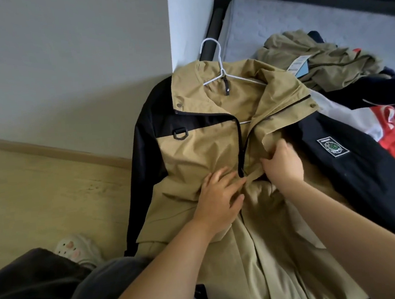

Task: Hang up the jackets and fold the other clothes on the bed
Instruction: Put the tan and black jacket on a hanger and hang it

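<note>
Tan crinkly shell jacket [191,150], black sleeves, front unzipped, on white wire hanger [222,73]; lies at bed edge, one sleeve draped off toward floor. R hand [282,163] pinches a front flap, fingers curled on cloth. L hand [220,195] just left of that grip, fingers flat on other panel by black zip. Right of grip, touching: navy jacket [363,181] w/ square patch. Beyond grip: crumpled olive garment [328,64], quilted grey mattress [275,21]. Left of grip: pale wood floor [38,184], skirting, wall.
</note>
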Tool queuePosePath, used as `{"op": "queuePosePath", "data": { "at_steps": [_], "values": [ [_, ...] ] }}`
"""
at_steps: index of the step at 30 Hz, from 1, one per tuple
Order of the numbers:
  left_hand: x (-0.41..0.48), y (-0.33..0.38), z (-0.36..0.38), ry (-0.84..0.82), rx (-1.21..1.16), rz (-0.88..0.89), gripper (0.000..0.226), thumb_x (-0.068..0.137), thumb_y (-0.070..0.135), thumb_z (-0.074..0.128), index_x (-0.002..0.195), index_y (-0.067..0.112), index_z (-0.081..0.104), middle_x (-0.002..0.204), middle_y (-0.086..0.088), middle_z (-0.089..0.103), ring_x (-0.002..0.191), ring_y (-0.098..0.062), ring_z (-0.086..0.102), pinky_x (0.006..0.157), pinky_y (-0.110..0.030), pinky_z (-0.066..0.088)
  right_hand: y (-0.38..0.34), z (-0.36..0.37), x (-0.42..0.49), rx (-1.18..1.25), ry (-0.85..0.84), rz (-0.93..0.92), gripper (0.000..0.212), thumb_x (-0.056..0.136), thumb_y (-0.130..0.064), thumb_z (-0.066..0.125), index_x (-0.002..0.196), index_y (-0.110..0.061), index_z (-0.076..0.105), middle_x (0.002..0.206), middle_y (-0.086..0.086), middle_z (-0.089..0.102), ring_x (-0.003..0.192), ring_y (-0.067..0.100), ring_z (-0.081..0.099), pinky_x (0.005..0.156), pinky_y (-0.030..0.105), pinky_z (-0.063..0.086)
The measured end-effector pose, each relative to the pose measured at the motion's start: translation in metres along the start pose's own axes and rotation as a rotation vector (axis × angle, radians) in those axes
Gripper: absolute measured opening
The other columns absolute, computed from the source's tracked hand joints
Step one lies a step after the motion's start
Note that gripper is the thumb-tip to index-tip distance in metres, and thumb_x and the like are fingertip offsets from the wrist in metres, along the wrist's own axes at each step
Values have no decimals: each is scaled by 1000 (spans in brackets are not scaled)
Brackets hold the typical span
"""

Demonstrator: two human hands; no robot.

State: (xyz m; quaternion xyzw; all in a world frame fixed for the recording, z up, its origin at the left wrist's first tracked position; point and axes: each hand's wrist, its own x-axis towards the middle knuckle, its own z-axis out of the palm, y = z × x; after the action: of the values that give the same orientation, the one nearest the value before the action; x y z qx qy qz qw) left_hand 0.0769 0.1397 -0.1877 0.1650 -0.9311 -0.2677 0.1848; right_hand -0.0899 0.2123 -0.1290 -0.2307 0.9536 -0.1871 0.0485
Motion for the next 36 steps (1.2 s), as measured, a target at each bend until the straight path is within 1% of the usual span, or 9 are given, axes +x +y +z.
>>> {"op": "queuePosePath", "data": {
  "at_steps": [3, 5, 7, 12, 17, 23, 28, 32, 36],
  "values": [
    [-1, -1, 1, -18, 13, -7, 46, 91, 38, 48, 135, 28, 51, 142, 8, 47, 141, -11, 21, 117, -39, 13, -18, -6, -13, 214, 303, -367, 33, 80, 0, 60, 112, -5, 54, 108, 11, 52, 99, 24, 50, 80, 33, 43],
    [-1, -1, 1, -9, 46, 15, 45, 90, 37, 48, 133, 24, 54, 140, 8, 48, 141, -13, 23, 116, -40, 16, -36, -11, -16, 390, 317, -490, 23, 82, 2, 56, 103, -5, 61, 97, 6, 59, 86, 17, 55, 73, 27, 45],
    [-1, -1, 2, 4, 53, 25, 43, 90, 36, 51, 130, 21, 57, 138, 6, 50, 140, -16, 27, 115, -41, 18, -49, -13, -13, 417, 219, -456, 15, 83, -2, 55, 91, -6, 67, 81, 2, 64, 75, 17, 59, 67, 28, 47],
    [-2, -4, 3, -18, 63, -33, 43, 91, 34, 50, 132, 23, 55, 137, 8, 51, 139, -14, 27, 116, -39, 18, -31, -1, 22, 16, -250, -53, 16, 84, -14, 60, 84, -1, 68, 78, 9, 62, 74, 25, 60, 62, 28, 46],
    [-1, -5, 5, -19, 51, -29, 42, 90, 31, 51, 131, 24, 56, 134, 8, 54, 136, -16, 32, 114, -38, 22, -27, 13, 36, 58, -360, 43, 52, 77, -51, 71, 59, -9, 48, 52, 1, 46, 46, 14, 45, 42, 24, 32],
    [2, -7, 7, 184, -103, -136, 26, 87, 15, 57, 107, 8, 71, 107, 0, 69, 115, -18, 53, 100, -29, 40, -26, 23, 34, 95, -427, 25, 25, 78, -20, 74, 74, 3, 65, 61, 5, 55, 57, 20, 55, 46, 25, 42],
    [11, -1, 1, 254, -265, -297, 22, 86, 14, 56, 98, 6, 73, 91, -4, 68, 96, -15, 58, 85, -24, 45, -17, 13, 29, 447, -486, 114, 14, 82, -13, 64, 77, 0, 69, 75, 13, 64, 67, 22, 61, 64, 34, 54],
    [14, -1, -3, 148, -308, -390, 30, 86, 13, 61, 116, 14, 66, 87, 9, 57, 92, -10, 56, 83, -19, 45, -7, -7, 16, 383, -485, -84, 16, 86, -11, 63, 70, -10, 64, 77, 8, 67, 70, 19, 63, 66, 29, 55],
    [31, 5, -16, 137, -221, -397, 30, 83, 25, 67, 112, 20, 65, 83, 15, 51, 94, -10, 51, 83, -24, 43, -12, -32, 3, 202, -389, -324, 24, 88, -8, 59, 68, -19, 55, 72, -1, 61, 71, 17, 60, 61, 24, 45]
  ]
}}
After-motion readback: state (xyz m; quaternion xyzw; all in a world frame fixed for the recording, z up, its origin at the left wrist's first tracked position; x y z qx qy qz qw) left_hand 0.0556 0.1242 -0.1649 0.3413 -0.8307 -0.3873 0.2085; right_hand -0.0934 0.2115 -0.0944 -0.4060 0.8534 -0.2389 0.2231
